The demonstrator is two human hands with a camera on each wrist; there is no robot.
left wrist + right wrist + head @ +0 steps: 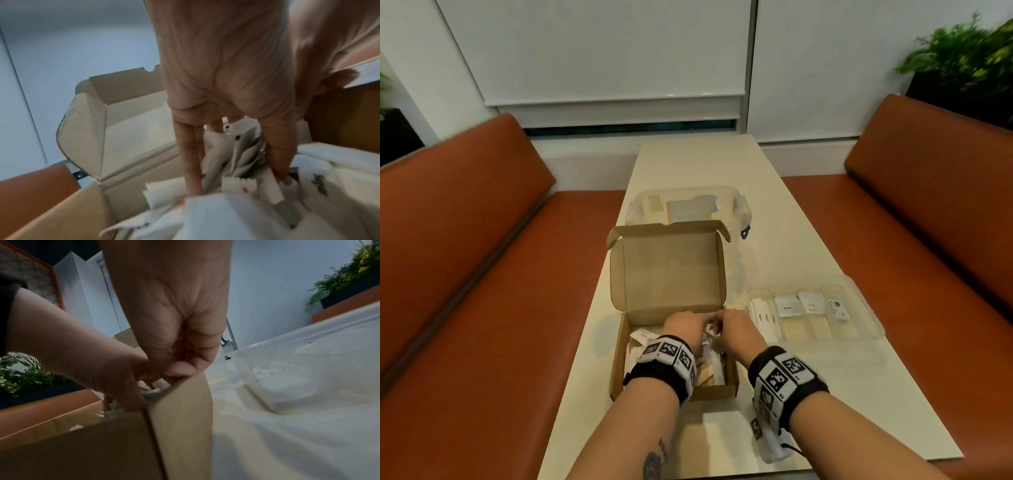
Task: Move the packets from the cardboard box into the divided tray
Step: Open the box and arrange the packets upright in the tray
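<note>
The open cardboard box (667,270) stands on the table with its lid tilted back. White packets (642,337) lie loose inside it. My left hand (685,325) reaches down into the box. In the left wrist view its fingers and thumb (238,183) close round a bunch of packets (226,154). My right hand (732,325) is at the box's right wall, where its thumb and curled fingers (179,368) pinch the rim of the box (102,443). The clear divided tray (873,315) lies to the right and holds a few packets (787,306) in its compartments.
A clear lidded plastic container (688,202) stands behind the box. Orange benches (482,274) run along both sides of the narrow white table (722,164). Potted plants (962,58) stand at the back right and far left.
</note>
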